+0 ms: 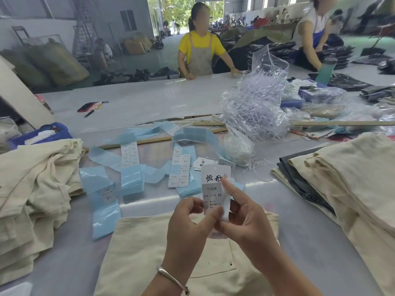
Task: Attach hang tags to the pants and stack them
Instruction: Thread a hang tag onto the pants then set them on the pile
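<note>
Fingers (229, 190) amid blue label strips (130, 180)

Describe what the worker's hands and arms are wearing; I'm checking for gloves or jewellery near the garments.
No gloves or sleeves show: both the left hand and right hand are bare, forearms uncovered. The left wrist carries a plain silver-coloured bangle. No rings are visible.

Big workshop hall here, grey metal walls (25, 9) climbing at the upper left of the frame. Top centre, a wide doorway (188, 9) stands open, green trees and daylight pouring through. Pale concrete floor (168, 45) runs back toward it. Bulging sacks (53, 60) lean against the wall at left, a metal rack (42, 39) just behind them. Long glossy white table (139, 97) stretches across mid-frame, catching the light.
</note>
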### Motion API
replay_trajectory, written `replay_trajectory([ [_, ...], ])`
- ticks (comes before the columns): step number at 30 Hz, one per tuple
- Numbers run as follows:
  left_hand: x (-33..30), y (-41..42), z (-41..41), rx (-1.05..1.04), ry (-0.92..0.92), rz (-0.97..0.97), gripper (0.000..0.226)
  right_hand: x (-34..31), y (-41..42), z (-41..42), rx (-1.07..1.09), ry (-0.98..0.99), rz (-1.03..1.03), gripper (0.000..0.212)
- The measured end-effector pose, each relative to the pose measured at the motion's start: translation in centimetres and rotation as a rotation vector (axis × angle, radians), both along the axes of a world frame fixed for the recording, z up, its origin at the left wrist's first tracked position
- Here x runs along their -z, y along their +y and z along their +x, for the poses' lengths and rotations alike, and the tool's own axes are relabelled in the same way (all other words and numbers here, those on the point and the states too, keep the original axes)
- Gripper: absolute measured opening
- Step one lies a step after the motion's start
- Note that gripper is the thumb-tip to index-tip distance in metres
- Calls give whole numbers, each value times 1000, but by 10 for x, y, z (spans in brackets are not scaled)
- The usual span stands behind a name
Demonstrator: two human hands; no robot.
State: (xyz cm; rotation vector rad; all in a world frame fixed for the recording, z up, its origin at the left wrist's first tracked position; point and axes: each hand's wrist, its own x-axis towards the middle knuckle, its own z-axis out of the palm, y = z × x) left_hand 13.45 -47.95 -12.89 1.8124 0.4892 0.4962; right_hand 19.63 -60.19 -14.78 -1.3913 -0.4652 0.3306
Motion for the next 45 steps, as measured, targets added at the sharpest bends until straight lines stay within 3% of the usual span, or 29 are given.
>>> replay_trajectory([
  [6, 4, -7, 0, 79, 61, 3, 27, -1, 5, 0, 10, 8, 79, 82],
  [11, -2, -1, 2, 156, 89, -264, 81, -4, 3, 0, -53, 99, 189, 83],
  [16, 0, 4, 2, 239, -49, -545, 42, -8, 2, 1, -90, 162, 229, 83],
  [19, 2, 6, 2, 273, -74, -633, 33, -12, 4, 2, -107, 258, 308, 78],
  [22, 0, 6, 2, 307, -79, -597, 38, -16, 6, 3, -108, 359, 382, 66],
  [26, 2, 3, 1, 306, -50, -478, 33, -18, 6, 5, 4, 440, 328, 62],
  [34, 10, -3, 0, 411, -29, -334, 28, -22, 6, 13, 72, 403, 264, 55],
  [38, 15, 2, 2, 502, -36, -342, 22, -20, 8, 18, 121, 407, 263, 36],
  [42, 23, 7, 6, 545, 20, -334, 26, -10, 11, 20, 260, 266, 85, 10],
  [45, 30, 8, 13, 502, 98, -413, 22, 1, 17, 23, 325, 141, -59, 10],
])
